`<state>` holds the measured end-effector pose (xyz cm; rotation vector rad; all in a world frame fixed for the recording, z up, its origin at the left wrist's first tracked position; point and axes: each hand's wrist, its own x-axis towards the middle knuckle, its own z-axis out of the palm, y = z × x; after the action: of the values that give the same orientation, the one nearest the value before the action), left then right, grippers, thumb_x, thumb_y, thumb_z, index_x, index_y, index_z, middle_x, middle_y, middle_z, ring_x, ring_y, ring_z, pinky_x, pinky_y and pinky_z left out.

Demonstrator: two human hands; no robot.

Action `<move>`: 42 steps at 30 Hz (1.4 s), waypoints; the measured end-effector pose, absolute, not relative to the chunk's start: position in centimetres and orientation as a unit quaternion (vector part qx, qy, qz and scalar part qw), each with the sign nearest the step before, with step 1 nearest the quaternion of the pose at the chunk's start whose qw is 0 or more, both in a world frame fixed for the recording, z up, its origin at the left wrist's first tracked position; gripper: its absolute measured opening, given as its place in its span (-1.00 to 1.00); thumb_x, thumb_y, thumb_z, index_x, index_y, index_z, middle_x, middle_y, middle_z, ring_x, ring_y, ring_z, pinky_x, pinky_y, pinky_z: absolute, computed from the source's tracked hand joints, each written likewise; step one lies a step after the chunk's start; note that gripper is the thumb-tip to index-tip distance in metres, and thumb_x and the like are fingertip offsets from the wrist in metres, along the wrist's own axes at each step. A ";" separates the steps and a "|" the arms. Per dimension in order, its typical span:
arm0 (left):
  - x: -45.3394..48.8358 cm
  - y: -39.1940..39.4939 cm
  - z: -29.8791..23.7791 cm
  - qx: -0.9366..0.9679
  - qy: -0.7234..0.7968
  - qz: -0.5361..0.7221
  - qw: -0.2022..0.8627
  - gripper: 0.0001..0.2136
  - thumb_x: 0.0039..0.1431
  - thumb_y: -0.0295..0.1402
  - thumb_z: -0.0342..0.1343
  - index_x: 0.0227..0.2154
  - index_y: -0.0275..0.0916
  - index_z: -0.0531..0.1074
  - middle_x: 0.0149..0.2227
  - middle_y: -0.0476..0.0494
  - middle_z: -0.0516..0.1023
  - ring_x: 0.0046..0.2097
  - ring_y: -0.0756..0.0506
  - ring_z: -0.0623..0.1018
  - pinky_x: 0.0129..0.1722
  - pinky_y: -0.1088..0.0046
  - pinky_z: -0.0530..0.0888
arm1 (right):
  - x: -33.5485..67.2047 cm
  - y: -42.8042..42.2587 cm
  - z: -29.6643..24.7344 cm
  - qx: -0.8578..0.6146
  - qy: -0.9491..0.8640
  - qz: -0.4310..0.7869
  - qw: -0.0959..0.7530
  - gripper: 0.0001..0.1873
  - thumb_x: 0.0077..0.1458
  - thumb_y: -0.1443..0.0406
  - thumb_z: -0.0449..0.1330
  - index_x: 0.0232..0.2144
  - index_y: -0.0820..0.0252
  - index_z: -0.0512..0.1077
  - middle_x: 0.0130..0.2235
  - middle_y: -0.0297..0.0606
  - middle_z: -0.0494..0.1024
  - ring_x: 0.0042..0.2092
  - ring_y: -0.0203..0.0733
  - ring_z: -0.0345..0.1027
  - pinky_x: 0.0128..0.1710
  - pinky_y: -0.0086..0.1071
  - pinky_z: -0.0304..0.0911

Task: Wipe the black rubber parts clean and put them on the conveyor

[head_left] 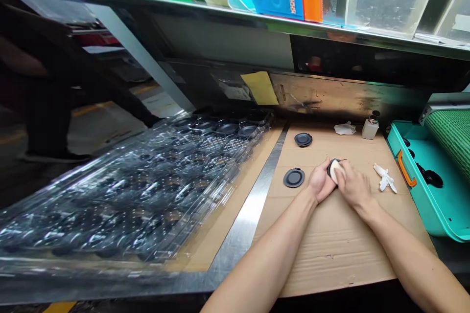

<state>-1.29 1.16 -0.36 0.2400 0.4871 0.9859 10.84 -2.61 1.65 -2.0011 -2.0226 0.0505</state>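
Note:
Both my hands meet over the cardboard sheet (330,244) in the middle of the bench. My left hand (320,182) is closed around a small round black part (331,165). Pressed against that part is a white cloth pad (335,171), pinched in the fingers of my right hand (351,185). Two more round black parts lie flat on the cardboard: one (293,177) just left of my left hand, the other (303,139) farther back.
A clear plastic tray (147,190) holding several black parts fills the left side. At the right stands a teal bin (433,195) with black parts inside. A small bottle (370,126) and crumpled white wipes (385,177) lie on the cardboard.

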 end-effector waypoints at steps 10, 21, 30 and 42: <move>-3.4 1.0 1.4 0.081 0.203 0.488 0.845 -0.67 0.43 -0.37 -0.15 0.08 -0.32 0.42 0.02 -0.36 0.58 0.01 -0.25 0.63 -0.04 0.11 0.60 | 15.6 -1.1 0.4 -0.736 -0.606 0.076 0.293 -0.59 0.33 0.01 0.03 0.00 0.08 0.48 -0.21 -0.17 0.67 -0.15 0.01 0.53 -0.18 -0.29 0.26; -3.9 0.1 2.9 0.039 0.215 0.423 0.879 -0.31 0.45 0.04 -0.37 0.04 -0.52 0.43 -0.36 -0.33 0.58 -0.49 -0.01 0.58 -0.56 0.64 0.53 | 15.2 -1.1 0.6 -0.719 -0.653 0.072 0.228 -0.63 0.30 0.02 0.07 -0.04 0.05 0.52 -0.17 -0.17 0.67 -0.11 0.01 0.53 -0.19 -0.29 0.26; -3.7 0.3 2.5 0.080 0.228 0.426 0.872 -0.30 0.43 0.07 -0.32 0.05 -0.52 0.44 -0.37 -0.34 0.59 -0.44 -0.07 0.60 -0.50 0.53 0.57 | 16.5 -2.0 2.7 -0.694 -0.701 -0.039 0.159 -0.59 0.31 0.05 0.04 -0.17 0.12 0.60 -0.08 -0.06 0.61 0.00 0.10 0.41 -0.07 -0.18 0.23; -2.8 0.6 1.7 0.211 0.278 0.457 0.818 -0.51 0.30 0.16 -0.02 -0.13 -0.24 0.36 -0.30 -0.31 0.62 -0.39 -0.12 0.64 -0.54 0.56 0.44 | 19.1 -1.5 4.2 -0.617 -0.731 0.118 0.267 -0.67 0.31 0.09 0.06 -0.29 0.14 0.51 -0.30 -0.23 0.60 -0.28 -0.16 0.42 -0.28 -0.35 0.20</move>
<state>-2.84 0.59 1.70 0.4502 0.5925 0.9734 19.08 -1.50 4.22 -1.6647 -1.9726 0.3186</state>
